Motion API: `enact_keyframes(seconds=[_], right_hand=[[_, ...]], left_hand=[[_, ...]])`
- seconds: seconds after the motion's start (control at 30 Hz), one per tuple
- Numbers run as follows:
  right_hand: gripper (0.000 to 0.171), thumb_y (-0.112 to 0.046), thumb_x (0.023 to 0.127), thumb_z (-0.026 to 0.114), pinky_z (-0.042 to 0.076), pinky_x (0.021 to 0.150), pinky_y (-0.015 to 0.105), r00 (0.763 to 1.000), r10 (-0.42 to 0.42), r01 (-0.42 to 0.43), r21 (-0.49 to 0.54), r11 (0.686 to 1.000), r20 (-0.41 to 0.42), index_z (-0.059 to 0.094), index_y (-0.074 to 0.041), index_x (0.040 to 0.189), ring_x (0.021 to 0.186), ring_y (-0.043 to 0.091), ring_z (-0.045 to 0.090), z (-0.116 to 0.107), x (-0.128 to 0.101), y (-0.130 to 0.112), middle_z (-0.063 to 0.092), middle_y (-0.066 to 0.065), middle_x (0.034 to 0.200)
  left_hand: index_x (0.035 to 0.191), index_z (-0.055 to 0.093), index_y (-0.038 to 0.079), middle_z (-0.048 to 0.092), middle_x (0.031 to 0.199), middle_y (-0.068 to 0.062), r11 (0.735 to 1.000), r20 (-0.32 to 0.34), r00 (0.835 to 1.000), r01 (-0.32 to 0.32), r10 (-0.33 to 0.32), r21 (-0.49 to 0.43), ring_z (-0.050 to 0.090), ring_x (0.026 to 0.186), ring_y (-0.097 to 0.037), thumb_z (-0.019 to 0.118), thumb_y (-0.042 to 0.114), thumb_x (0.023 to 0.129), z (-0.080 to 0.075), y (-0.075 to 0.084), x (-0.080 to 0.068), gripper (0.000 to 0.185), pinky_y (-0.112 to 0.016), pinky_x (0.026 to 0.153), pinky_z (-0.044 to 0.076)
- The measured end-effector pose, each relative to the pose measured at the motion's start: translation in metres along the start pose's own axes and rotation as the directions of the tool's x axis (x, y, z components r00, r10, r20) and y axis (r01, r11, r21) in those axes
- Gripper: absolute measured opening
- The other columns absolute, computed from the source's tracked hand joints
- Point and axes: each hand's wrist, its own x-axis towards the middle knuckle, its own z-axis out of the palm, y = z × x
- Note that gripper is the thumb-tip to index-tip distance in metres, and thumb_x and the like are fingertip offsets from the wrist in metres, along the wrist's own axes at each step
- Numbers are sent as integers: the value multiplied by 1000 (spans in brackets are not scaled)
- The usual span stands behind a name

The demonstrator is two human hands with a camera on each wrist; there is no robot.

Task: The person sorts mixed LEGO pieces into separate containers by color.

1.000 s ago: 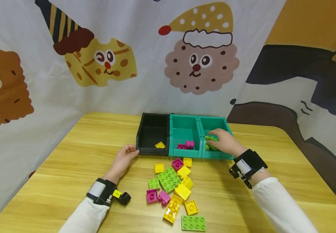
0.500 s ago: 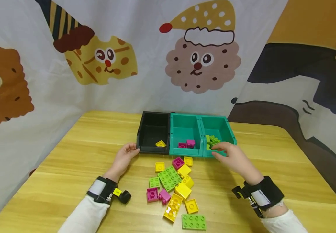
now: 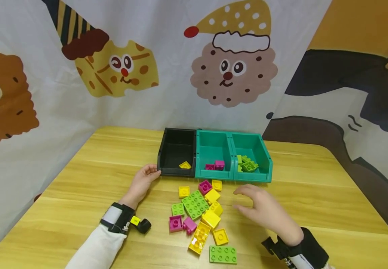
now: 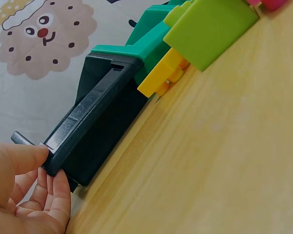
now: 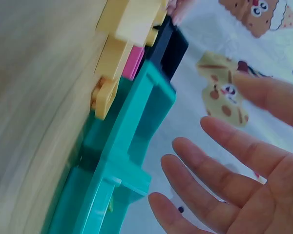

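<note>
My left hand (image 3: 142, 184) pinches the front left corner of the black bin (image 3: 177, 172); in the left wrist view the thumb lies on the rim and the fingers curl against the outer wall. A yellow brick (image 3: 185, 165) lies in that bin. Over the table, right of the brick pile, my right hand (image 3: 264, 209) is held with fingers spread and nothing in them. Closest to it are yellow bricks (image 3: 211, 219) and a large green brick (image 3: 195, 204). Magenta bricks (image 3: 175, 223) and a long green brick (image 3: 222, 254) lie nearer the front.
Two teal bins adjoin the black one: the middle teal bin (image 3: 214, 141) has magenta bricks (image 3: 219, 165), the right teal bin (image 3: 252, 140) several green bricks (image 3: 248, 164). A printed cloth (image 3: 167, 112) hangs behind the wooden table (image 3: 106, 160).
My right hand has come out of the right teal bin, leaving green bricks there, and moved toward me to beside the pile. The left hand has stayed on the black bin's corner.
</note>
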Motion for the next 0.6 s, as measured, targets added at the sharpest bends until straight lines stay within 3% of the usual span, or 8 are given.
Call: enact_keyframes(seconds=[0.17,0.33,0.4,0.5,0.6], right_hand=[[41,-32,78,77,53,84,40,993,-74,75,-5,997,88,66,-12,111,103,22,62,4,-10,-14,65,4,114],[53,-44,74,77,53,85,42,977,-90,93,-7,996,196,64,-15,116,108,24,60,6,-17,-28,61,5,121],[54,-46,73,77,53,85,43,971,-84,90,-18,996,222,65,-15,115,107,24,60,6,-18,-33,61,5,121],[43,-44,72,79,52,84,42,960,-94,98,-3,995,264,68,-21,106,104,20,59,8,-20,-39,62,0,116],[41,-46,69,80,52,85,44,930,-45,41,19,999,364,68,-28,103,100,18,58,11,-21,-44,62,-4,114]], left_hand=[[112,53,-5,53,99,-5,1000,5,1000,-1,1,9,47,91,-12,57,6,93,1,-2,1,22,-17,75,43],[111,53,-5,52,98,-5,1000,5,1000,1,-1,2,47,92,-14,57,5,92,1,-3,1,21,-17,75,44],[111,53,-5,53,98,-4,1000,3,1000,1,-1,2,47,92,-14,57,5,92,1,-3,1,21,-17,75,44],[110,53,-4,53,97,-3,1000,-2,1000,1,-1,8,48,91,-13,58,5,92,1,-4,1,20,-18,75,44],[110,54,-3,53,96,-3,1000,-4,1000,2,-2,12,48,91,-14,58,5,92,1,-3,2,20,-18,76,44]])
